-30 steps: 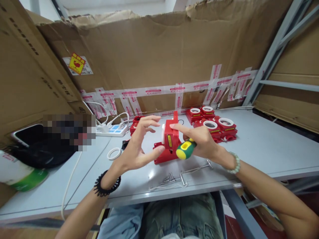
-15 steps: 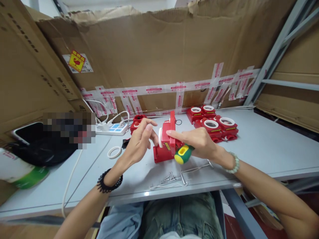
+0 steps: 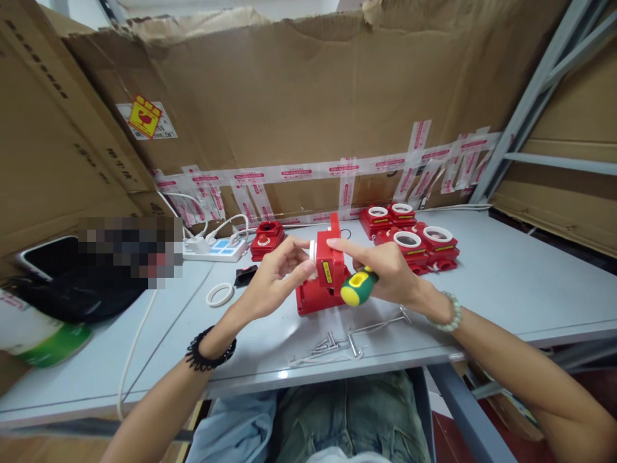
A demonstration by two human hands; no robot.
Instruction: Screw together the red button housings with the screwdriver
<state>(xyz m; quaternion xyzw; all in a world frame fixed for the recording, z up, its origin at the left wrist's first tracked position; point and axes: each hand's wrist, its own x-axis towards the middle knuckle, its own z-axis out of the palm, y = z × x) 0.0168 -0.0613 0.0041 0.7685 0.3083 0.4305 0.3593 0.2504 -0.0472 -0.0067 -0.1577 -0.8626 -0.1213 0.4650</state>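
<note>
A red housing (image 3: 330, 265) with a yellow label stands tilted on its side above a red base (image 3: 313, 297) on the table. The white ring (image 3: 313, 252) on the housing's left face sits between the thumb and fingers of my left hand (image 3: 282, 273), which are closed round its edge. My right hand (image 3: 388, 270) grips a screwdriver (image 3: 357, 287) by its green and yellow handle; its shaft is hidden. The same hand's index finger presses against the top of the housing. Several screws (image 3: 330, 342) lie near the table's front edge, below the housing.
A loose white ring (image 3: 220, 295) and a small black part (image 3: 245, 276) lie to the left. Behind them are a red unit (image 3: 267, 241) and a power strip (image 3: 224, 249). Several red units with white rings (image 3: 417, 247) stand at right. A cardboard sheet (image 3: 289, 90) rises behind the table.
My left hand has closed onto the white ring; its fingers were looser before. The housing has turned so that its yellow label faces me more. The screwdriver handle has shifted slightly up and right.
</note>
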